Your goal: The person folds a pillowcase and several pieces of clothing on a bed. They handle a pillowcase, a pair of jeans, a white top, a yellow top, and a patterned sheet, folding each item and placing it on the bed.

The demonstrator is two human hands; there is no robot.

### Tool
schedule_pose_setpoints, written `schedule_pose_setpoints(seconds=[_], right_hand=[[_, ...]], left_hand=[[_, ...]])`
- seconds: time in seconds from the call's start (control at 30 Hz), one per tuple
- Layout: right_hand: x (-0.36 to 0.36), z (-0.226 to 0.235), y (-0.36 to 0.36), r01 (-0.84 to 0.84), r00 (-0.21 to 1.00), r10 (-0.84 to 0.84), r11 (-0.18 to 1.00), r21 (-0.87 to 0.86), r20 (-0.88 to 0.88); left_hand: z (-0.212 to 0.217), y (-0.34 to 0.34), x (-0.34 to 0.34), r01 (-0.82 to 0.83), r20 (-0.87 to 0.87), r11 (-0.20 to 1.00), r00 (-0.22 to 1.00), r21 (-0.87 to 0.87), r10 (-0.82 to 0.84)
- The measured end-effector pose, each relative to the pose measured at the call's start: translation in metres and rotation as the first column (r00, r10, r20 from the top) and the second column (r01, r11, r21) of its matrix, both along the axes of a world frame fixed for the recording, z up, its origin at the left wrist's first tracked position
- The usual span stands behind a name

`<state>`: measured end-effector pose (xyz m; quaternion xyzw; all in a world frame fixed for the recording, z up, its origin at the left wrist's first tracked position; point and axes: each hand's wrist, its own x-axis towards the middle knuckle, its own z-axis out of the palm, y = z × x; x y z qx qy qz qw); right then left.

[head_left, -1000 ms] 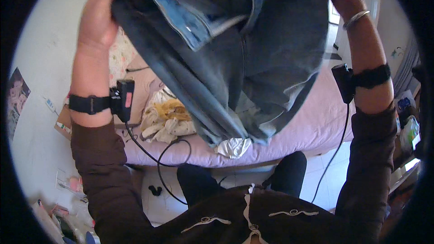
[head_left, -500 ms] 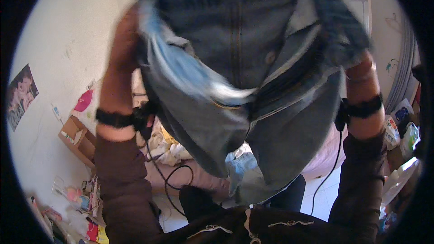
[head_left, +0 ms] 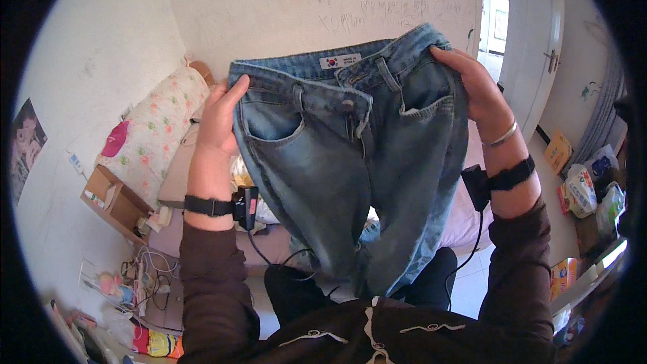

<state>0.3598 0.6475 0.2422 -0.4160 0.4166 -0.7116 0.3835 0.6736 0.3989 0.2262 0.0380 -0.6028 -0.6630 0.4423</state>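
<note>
A pair of blue jeans (head_left: 337, 155) hangs in front of me, held up by the waistband with its front facing me. My left hand (head_left: 219, 118) grips the left end of the waistband, thumb on top. At the opposite end, my right hand (head_left: 475, 84) is closed on the waistband beside the pocket. The fly is unfastened at the top, and a white label (head_left: 341, 61) shows inside the back waistband. The legs drop toward my lap, their lower ends bunched and partly hidden. Each of my forearms wears a black strap with a small device and a cable.
Behind the jeans is a bed with a pink cover (head_left: 465, 202). A floral cloth (head_left: 158, 104) leans by the left wall, near a cardboard box (head_left: 114, 199). Plastic bags (head_left: 581, 187) stand on the right, below a grey curtain (head_left: 596, 111). A white door (head_left: 536, 47) is at the back right.
The jeans have come down from high in front of me and turned from their inside to their front. Both hands have lowered with them, still gripping the waistband.
</note>
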Motion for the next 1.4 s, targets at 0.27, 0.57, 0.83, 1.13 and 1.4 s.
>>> schedule_pose_setpoints(seconds=[0.27, 0.57, 0.83, 1.13, 1.4], right_hand=[[-0.012, -0.024, -0.01, -0.091, 0.985, 0.071, 0.988, -0.125, -0.157], [-0.01, -0.044, -0.009, -0.151, 0.892, -0.122, 0.827, -0.542, -0.434], [-0.041, -0.119, -0.102, 0.043, 0.946, -0.164, 0.919, 0.391, 0.281], [0.035, -0.09, -0.1, 0.173, 0.954, -0.183, 0.983, 0.061, 0.239], [0.118, -0.065, -0.062, -0.141, 0.913, 0.036, 0.962, -0.232, -0.405]], left_hand=[[-0.018, -0.002, 0.03, -0.146, 0.157, 0.767, 0.939, -0.625, 0.306], [-0.022, -0.034, 0.038, 0.392, 0.012, 0.835, 0.907, -0.386, -0.42], [-0.106, -0.08, -0.039, -0.081, 0.413, 0.95, 0.909, 0.3, -0.053], [-0.052, -0.017, -0.069, 0.065, 0.285, 0.991, 0.954, 0.113, -0.095], [-0.019, 0.072, -0.068, 0.089, 0.213, 0.967, 0.976, -0.239, -0.037]])
